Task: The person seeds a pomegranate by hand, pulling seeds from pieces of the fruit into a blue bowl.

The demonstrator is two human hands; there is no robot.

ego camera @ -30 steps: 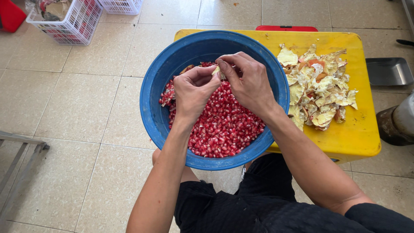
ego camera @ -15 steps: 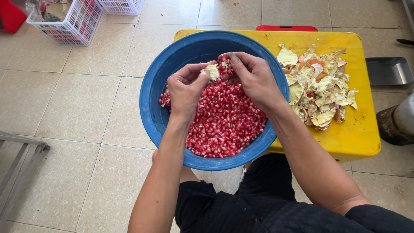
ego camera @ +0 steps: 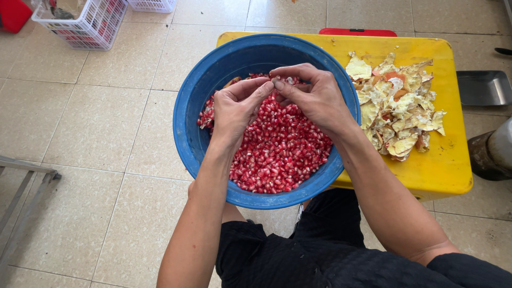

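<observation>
Head view: we see the blue basin [ego camera: 188,133] under our grip, overhanging the yellow counter [ego camera: 448,160] edge, so a hard press might tip it. Seeds [ego camera: 277,149] lie below. Peel scraps [ego camera: 397,109] crowd the right. Left hand [ego camera: 234,109] and right hand [ego camera: 314,98] pinch narrow around a mostly hidden fruit piece [ego camera: 289,81]; seeds could scatter.

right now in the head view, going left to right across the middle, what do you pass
metal frame → blue bowl → left hand → right hand → pile of peels on the yellow stool → grey metal tray
</observation>
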